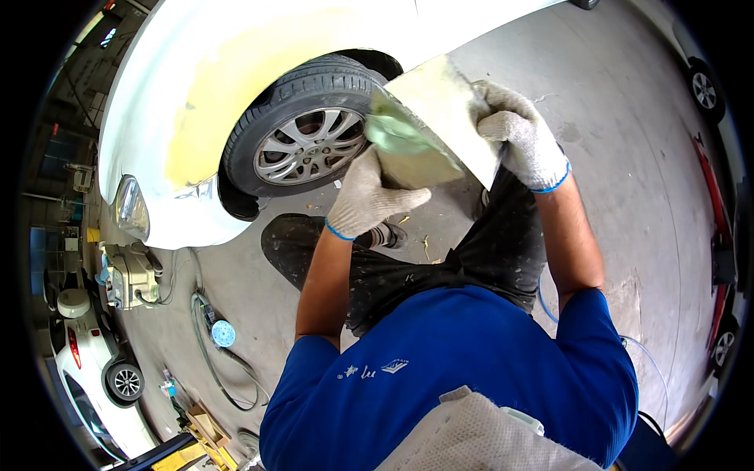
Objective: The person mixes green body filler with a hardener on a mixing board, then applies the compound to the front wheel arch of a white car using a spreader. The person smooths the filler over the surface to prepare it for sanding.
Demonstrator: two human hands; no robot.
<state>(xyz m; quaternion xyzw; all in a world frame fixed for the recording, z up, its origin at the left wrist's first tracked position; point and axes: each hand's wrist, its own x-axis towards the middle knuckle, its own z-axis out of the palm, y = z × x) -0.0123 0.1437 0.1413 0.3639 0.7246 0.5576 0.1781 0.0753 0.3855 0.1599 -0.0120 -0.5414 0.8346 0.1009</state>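
White knit gloves cover both hands, held up before my body near the car wheel. My left hand (pixel 374 195) is closed on the lower edge of a putty board (pixel 420 166), its thumb along the near side. A smear of pale green putty (pixel 400 135) lies on that board. With fingers and thumb my right hand (pixel 516 132) grips a flat cream-coloured plate (pixel 448 94). This plate is tilted, and its long edge meets or overlaps the putty board; whether they press together I cannot tell.
A white car's fender (pixel 259 47) with yellowish filled patches arches over the wheel (pixel 310 145). Left on the floor are a hose with a round blue-pad sander (pixel 223 334) and a boxy machine (pixel 129 275). Another white car (pixel 102 385) stands lower left. A red bar (pixel 711 192) runs at right.
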